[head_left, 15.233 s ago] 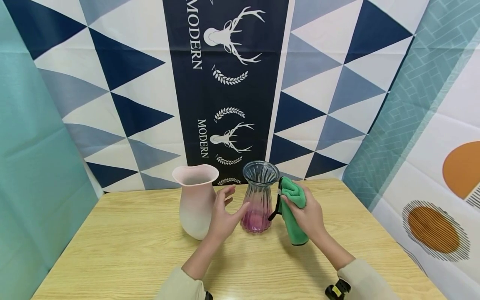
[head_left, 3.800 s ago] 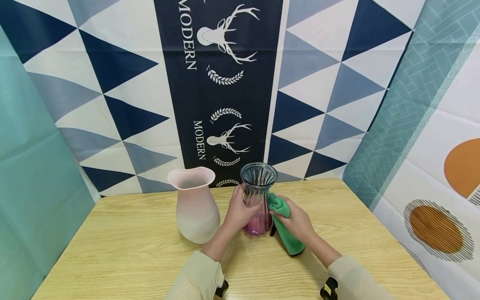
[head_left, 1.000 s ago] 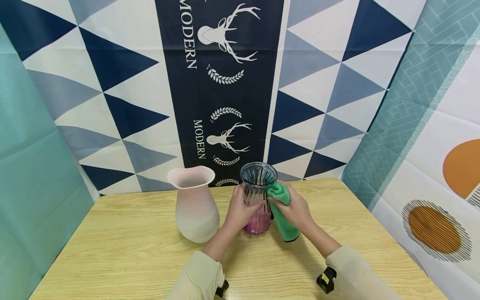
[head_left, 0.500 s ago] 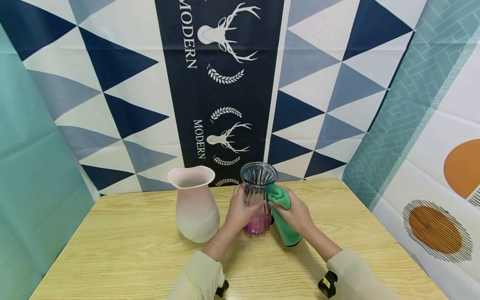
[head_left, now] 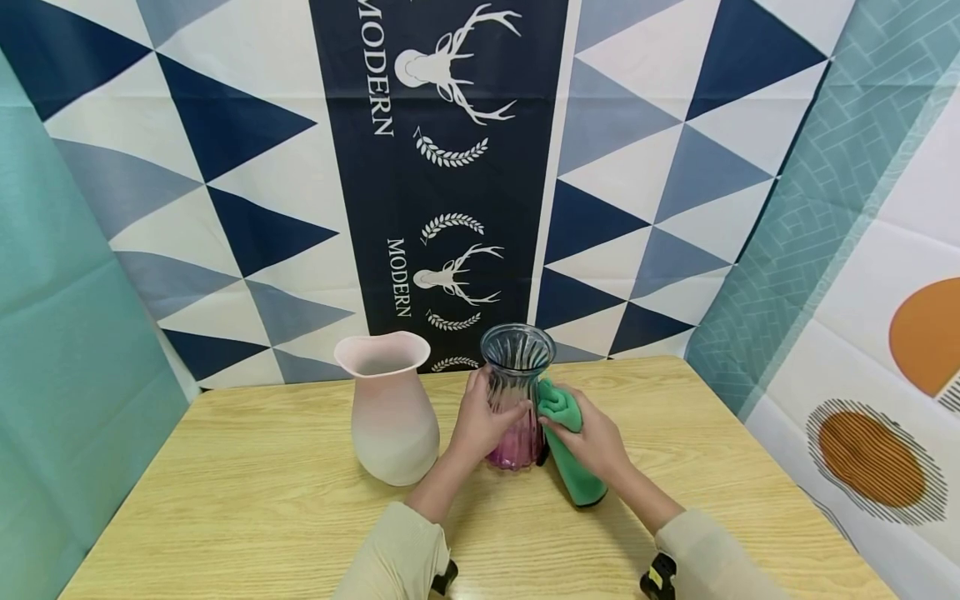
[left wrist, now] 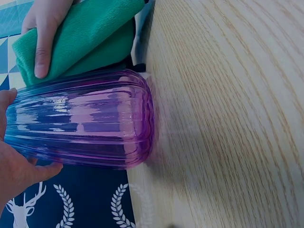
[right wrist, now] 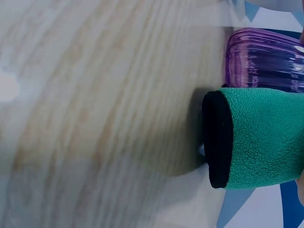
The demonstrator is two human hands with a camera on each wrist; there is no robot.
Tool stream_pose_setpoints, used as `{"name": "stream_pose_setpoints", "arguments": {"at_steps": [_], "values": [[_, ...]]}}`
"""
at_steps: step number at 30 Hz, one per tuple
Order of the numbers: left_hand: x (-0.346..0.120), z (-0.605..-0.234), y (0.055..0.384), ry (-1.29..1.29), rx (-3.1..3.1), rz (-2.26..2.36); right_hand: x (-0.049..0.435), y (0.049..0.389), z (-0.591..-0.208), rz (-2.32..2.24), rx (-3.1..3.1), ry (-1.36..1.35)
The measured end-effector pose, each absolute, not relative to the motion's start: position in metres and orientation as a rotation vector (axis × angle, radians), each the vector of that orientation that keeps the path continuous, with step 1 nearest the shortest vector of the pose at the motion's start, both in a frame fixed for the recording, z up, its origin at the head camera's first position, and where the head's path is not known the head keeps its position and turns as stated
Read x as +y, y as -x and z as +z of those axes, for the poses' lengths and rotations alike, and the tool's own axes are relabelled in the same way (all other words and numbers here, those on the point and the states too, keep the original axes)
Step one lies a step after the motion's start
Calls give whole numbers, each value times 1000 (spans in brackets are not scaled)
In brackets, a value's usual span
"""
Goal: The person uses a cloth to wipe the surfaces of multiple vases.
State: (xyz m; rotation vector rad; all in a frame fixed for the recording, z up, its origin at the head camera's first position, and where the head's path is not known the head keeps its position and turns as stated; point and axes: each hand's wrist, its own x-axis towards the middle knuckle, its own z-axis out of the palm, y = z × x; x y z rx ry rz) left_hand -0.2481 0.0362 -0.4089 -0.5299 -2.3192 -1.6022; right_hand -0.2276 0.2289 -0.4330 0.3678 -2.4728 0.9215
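A ribbed glass vase (head_left: 516,433), blue at the flared rim and pink-purple at the base, stands upright on the table. My left hand (head_left: 480,421) grips its waist from the left, thumb across the front. My right hand (head_left: 596,433) holds a folded green cloth (head_left: 573,467) with dark edging against the vase's right side. In the left wrist view the cloth (left wrist: 90,38) lies along the ribbed glass, the right hand's finger pressing over it. The right wrist view shows the cloth's black-edged end (right wrist: 218,140) beside the purple base (right wrist: 261,61).
A matte pink-and-white vase (head_left: 396,425) with a wavy rim stands left of the glass vase, close to my left forearm. The wooden table (head_left: 247,500) ends at a patterned wall cloth (head_left: 450,183) behind. Teal fabric (head_left: 82,375) hangs at the left.
Over the last second my right hand and the cloth slid slightly down along the glass vase's side. Long before, my left hand was off the vase and the cloth stood apart from it.
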Motion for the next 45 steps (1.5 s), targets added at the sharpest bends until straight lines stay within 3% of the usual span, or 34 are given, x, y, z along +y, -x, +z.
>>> {"name": "stream_pose_setpoints", "arguments": {"at_steps": [20,45], "values": [[37,-410,246,521,-2326,-1612,233,226,-438,916,-2460,-342],[36,-408,248,549,-2283,-1606,223,236,-401,936,-2225,-403]]}}
